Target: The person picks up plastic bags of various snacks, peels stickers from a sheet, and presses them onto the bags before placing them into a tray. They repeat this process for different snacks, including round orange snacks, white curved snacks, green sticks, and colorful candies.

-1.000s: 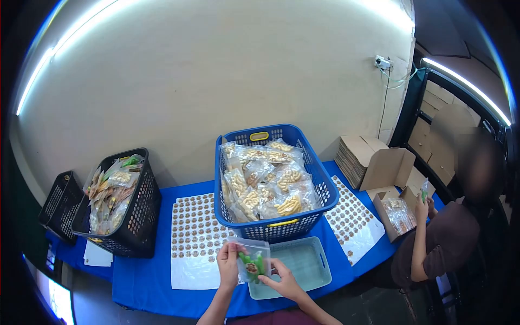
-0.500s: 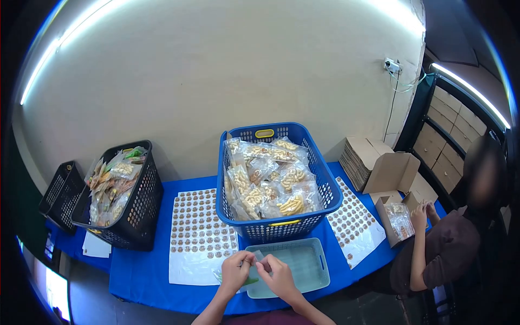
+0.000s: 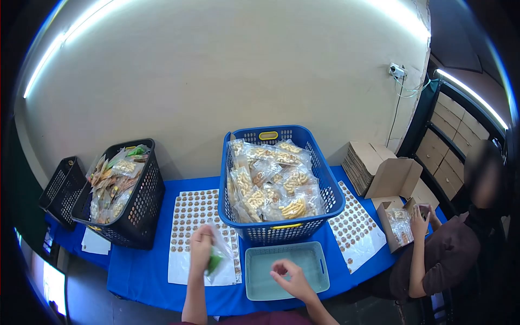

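Two hands: left (image 3: 201,244) gripping crinkly clear pouch (image 3: 218,260), right (image 3: 289,273) loosely curled, empty.

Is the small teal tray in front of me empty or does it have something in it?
Empty. The teal tray shows only its bare ribbed floor; the right hand hovers over its near left corner, and the left hand holds a clear bag beside it.

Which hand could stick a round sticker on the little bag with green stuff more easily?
Probably the right hand. It is empty, curled over the pale tray. The left hand already grips the clear bag, raised above the sticker sheet, so it is busy.
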`<state>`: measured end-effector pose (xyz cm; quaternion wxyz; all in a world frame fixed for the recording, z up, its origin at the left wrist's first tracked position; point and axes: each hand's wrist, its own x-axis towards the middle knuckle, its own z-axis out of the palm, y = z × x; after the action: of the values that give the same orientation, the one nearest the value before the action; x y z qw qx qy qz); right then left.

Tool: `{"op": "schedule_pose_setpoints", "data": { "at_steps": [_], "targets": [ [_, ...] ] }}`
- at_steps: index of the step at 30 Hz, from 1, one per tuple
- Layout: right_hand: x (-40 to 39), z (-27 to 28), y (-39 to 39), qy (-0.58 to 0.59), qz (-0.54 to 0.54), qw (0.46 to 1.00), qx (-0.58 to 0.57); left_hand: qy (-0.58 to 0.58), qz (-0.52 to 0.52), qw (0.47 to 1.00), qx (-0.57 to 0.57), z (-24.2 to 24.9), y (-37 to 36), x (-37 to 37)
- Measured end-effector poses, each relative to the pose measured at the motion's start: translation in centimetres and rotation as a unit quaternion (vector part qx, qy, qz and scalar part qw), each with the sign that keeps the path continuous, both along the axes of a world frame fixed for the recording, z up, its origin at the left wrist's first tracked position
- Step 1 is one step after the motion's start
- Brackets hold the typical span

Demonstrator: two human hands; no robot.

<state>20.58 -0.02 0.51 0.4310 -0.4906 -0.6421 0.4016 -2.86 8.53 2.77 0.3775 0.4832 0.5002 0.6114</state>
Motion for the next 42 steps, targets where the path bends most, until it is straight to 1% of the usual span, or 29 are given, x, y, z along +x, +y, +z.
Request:
{"op": "schedule_pose_setpoints", "data": {
  "at_steps": [1,2,3,4,5,7,9,10,13,14,16,17,18,19,21,22,25,27,28,31,32,33,35,37,38,39,40,41,42],
  "targets": [
    [-0.3,1.5,0.2,-0.025,-0.022,0.997,0.069,0.011,-0.070,0.996,-0.058,-0.2,-0.7,1.1],
    [-0.9,2.8,0.4,-0.050,-0.044,0.988,0.138,0.013,-0.149,0.985,-0.085,-1.5,-0.9,2.1],
    [-1.2,3.9,0.4,-0.074,-0.067,0.973,0.207,0.021,-0.187,0.972,-0.137,-1.4,-1.7,3.8],
    [-1.4,4.6,0.0,-0.125,-0.040,0.968,0.215,0.049,-0.309,0.939,-0.145,-2.9,-1.7,4.2],
    [-1.3,4.5,0.0,-0.164,-0.002,0.959,0.232,0.069,-0.396,0.904,-0.146,-4.4,-1.7,4.7],
    [-0.9,3.9,-0.1,-0.241,0.075,0.932,0.261,0.052,-0.458,0.875,-0.150,-4.7,-2.2,5.5],
    [-0.6,3.2,0.0,-0.233,0.078,0.939,0.242,0.124,-0.370,0.921,-0.014,-4.1,-1.7,5.3],
    [-0.5,2.7,0.1,-0.228,0.080,0.942,0.234,0.160,-0.321,0.932,0.055,-3.6,-1.2,4.9],
    [0.4,1.5,0.8,-0.160,0.036,0.972,0.170,0.222,-0.299,0.926,0.067,-0.8,-0.9,2.9],
    [0.3,1.6,1.0,-0.140,0.019,0.975,0.171,0.187,-0.324,0.927,0.019,0.2,-1.8,3.1],
    [-0.1,1.9,1.3,-0.098,-0.016,0.981,0.169,0.228,-0.347,0.906,0.080,-0.1,-2.7,4.3],
    [-0.4,2.1,1.4,-0.101,-0.018,0.979,0.175,0.248,-0.358,0.893,0.110,-0.5,-3.3,5.1],
    [-0.8,2.4,1.5,-0.104,-0.021,0.978,0.181,0.187,-0.288,0.936,0.078,-0.9,-4.1,6.1],
    [-1.2,2.5,1.5,-0.108,-0.025,0.976,0.188,0.212,-0.237,0.942,0.105,-1.2,-4.2,6.2],
    [-2.3,2.2,1.5,-0.074,-0.027,0.983,0.163,0.260,-0.135,0.943,0.160,-1.5,-4.0,6.4],
    [-2.8,2.1,1.5,-0.058,-0.030,0.986,0.150,0.246,-0.088,0.947,0.188,-1.1,-3.9,6.6],
    [-4.0,2.4,1.3,-0.027,-0.024,0.986,0.160,0.253,0.021,0.945,0.209,-0.9,-3.2,5.7],
    [-4.4,2.5,1.1,-0.021,-0.004,0.987,0.160,0.216,0.064,0.957,0.181,-0.8,-2.8,4.6],
    [-4.6,2.4,1.1,-0.014,0.008,0.987,0.162,0.232,0.080,0.952,0.183,0.1,-2.9,4.3],
    [-4.5,2.1,0.9,0.002,0.041,0.988,0.151,0.303,0.117,0.917,0.231,-0.4,-2.6,3.1],
    [-4.3,2.0,0.8,0.006,0.051,0.988,0.144,0.151,0.166,0.958,0.177,-1.5,-1.9,2.3],
    [-3.9,1.2,0.6,0.006,0.054,0.991,0.120,-0.006,0.210,0.971,0.116,-2.5,-1.2,1.0],
    [-2.7,-1.9,0.0,0.007,0.059,0.995,0.074,-0.183,0.204,0.955,0.112,-0.3,-0.1,-3.2],
    [-1.6,-4.9,-1.0,0.100,0.081,0.990,-0.062,-0.273,0.286,0.911,0.118,2.6,-0.1,-2.6],
    [-1.2,-5.9,-1.0,0.146,0.091,0.977,-0.129,-0.248,0.276,0.920,0.122,3.1,-0.5,-1.9],
    [-1.0,-6.4,-0.5,0.200,0.093,0.965,-0.145,-0.226,0.162,0.946,0.166,2.7,-0.4,-1.7],
    [-1.1,-6.9,-0.2,0.254,0.094,0.949,-0.163,-0.200,0.045,0.957,0.206,1.8,-0.4,-1.5],
    [-1.3,-7.3,-0.3,0.308,0.095,0.929,-0.182,-0.171,-0.072,0.952,0.241,0.9,-0.4,-1.3],
    [-1.8,-6.7,-0.3,0.343,0.088,0.911,-0.212,-0.239,-0.140,0.934,0.225,0.1,-0.1,-0.1]
  ]
}}
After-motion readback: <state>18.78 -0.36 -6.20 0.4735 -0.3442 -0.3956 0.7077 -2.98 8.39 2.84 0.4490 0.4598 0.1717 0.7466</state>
